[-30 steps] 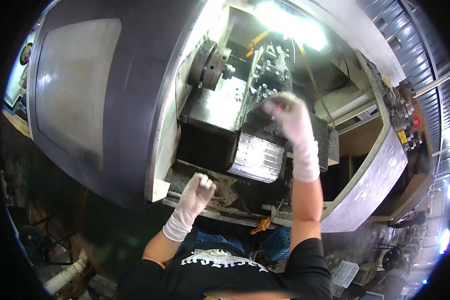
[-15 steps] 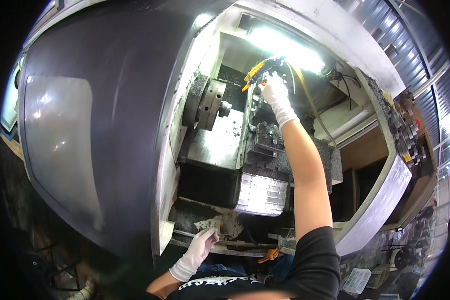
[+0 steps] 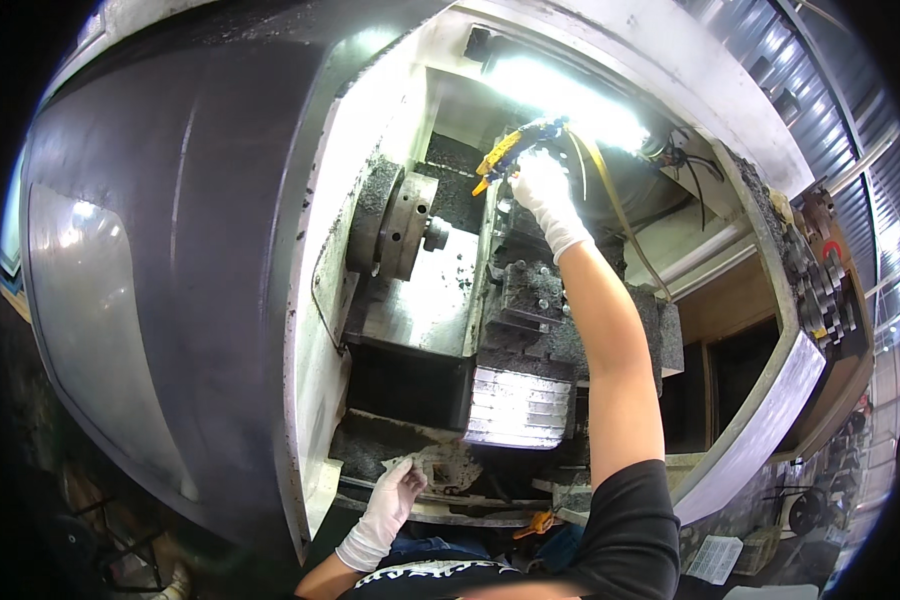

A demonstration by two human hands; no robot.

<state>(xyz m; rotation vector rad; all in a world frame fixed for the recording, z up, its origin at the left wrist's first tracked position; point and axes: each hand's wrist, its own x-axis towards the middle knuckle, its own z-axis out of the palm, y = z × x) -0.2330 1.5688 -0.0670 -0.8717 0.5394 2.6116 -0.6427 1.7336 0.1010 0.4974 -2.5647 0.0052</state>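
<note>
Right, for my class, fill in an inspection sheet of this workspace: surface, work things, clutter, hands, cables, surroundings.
Surface: metal cover, dark specks.
Work things: yellow tool beside right hand, contact unclear; chuck lower left of it.
Clutter: orange tool, front edge.
Hands: left hand near front edge, fingers bent; right hand near lamp; holds unclear.
Cables: yellow hose, black cables near lamp.
Surroundings: dark door at left; white crate lower right.

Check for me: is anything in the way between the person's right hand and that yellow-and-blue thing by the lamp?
Nothing visible is: the gloved right hand is right beside the yellow-and-blue thing near the bright lamp. Whether they touch, I cannot tell.
</note>
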